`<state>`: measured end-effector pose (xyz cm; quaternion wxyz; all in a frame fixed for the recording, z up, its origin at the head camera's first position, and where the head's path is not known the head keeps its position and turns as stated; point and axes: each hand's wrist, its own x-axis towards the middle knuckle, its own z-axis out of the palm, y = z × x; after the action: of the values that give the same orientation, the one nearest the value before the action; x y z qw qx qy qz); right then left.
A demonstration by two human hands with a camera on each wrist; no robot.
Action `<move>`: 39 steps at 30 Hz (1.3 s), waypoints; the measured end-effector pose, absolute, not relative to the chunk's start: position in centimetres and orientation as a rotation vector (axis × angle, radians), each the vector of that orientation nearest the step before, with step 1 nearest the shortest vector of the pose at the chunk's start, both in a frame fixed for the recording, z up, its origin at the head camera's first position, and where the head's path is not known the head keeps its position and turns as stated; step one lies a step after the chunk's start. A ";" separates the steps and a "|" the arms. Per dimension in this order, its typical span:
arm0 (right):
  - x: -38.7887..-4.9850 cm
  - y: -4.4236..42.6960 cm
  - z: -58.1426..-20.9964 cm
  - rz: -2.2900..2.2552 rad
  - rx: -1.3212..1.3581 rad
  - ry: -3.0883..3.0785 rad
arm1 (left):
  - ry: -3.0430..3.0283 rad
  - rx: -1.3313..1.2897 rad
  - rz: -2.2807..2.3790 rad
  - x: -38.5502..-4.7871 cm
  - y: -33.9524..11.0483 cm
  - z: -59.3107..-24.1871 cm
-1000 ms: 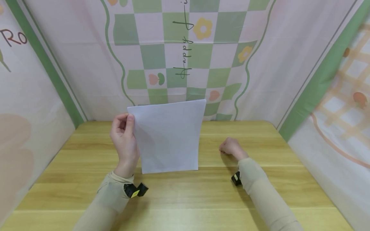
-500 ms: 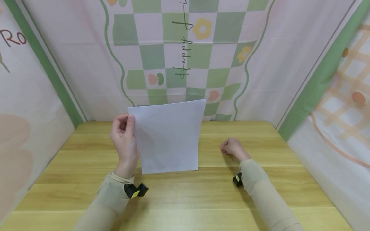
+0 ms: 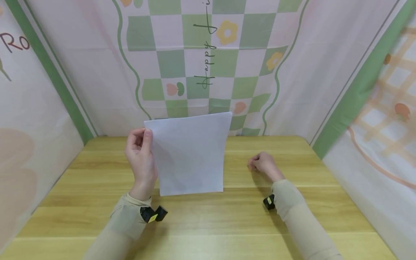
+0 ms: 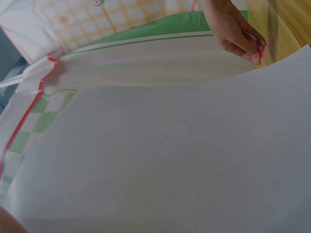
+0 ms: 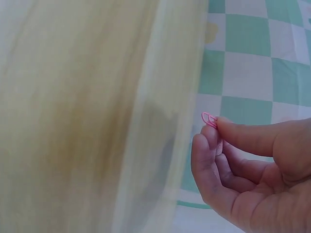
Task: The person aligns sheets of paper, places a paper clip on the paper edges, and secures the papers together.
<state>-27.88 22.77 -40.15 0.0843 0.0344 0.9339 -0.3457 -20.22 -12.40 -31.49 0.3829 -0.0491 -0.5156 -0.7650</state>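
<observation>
White paper (image 3: 190, 155) stands raised above the table in the head view, its blank face toward me. My left hand (image 3: 140, 159) pinches its upper left corner between thumb and fingers. In the left wrist view the paper (image 4: 170, 150) fills most of the picture, and only a bit of the left hand shows at the lower left corner. Off to the right of the paper, my right hand (image 3: 264, 164) is over the table. A pink paper clip (image 5: 209, 119) is pinched between its thumb and fingertips, as the right wrist view shows; the clip and the paper are apart.
The wooden table (image 3: 201, 224) spreads under both arms. A curtain with green and white checks (image 3: 198, 61) hangs behind its far edge, and printed cloth (image 3: 383, 119) hangs at the sides. Black cameras (image 3: 154, 213) are strapped to both wrists.
My right hand has shifted slightly to the right and turned a little, away from the paper. The left hand and the paper stay almost still.
</observation>
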 end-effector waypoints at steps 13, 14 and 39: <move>-27.2 22.2 -38.6 -1.089 0.096 2.811 | -1.338 -0.114 -1.938 -20.1 -12.2 -31.3; -27.2 22.2 -38.4 -1.087 0.093 2.819 | -1.340 -0.112 -1.937 -20.1 -12.2 -31.3; -25.5 20.7 -34.9 -1.134 -0.058 2.943 | -1.334 -0.098 -1.954 -20.3 -12.0 -31.4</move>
<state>-25.48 20.66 -34.86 -0.0066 -0.0184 0.9330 -0.3593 -20.32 -11.95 -31.35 0.3774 -0.0382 -0.5217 -0.7642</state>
